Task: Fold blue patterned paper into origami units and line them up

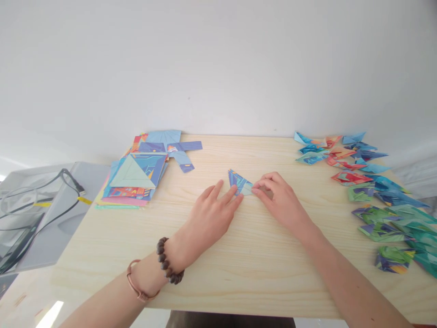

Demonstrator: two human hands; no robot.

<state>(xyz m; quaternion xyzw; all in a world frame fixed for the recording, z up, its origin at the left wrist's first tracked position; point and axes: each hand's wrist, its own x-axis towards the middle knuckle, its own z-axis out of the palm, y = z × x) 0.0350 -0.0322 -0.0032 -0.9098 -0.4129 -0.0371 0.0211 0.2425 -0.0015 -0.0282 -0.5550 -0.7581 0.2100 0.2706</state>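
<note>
A small folded piece of patterned paper, blue with a pale green part, lies on the wooden table between my hands. My left hand rests beside it with fingers spread, the fingertips touching its left and lower edge. A beaded bracelet and a copper-coloured bangle are on that wrist. My right hand pinches the paper's right corner between thumb and fingers. The fingertips hide that corner.
On the left lies a stack of coloured paper with cut strips behind it. Several folded paper pieces line the right side. Cables lie in a grey bin at the left. A white wall stands behind the table.
</note>
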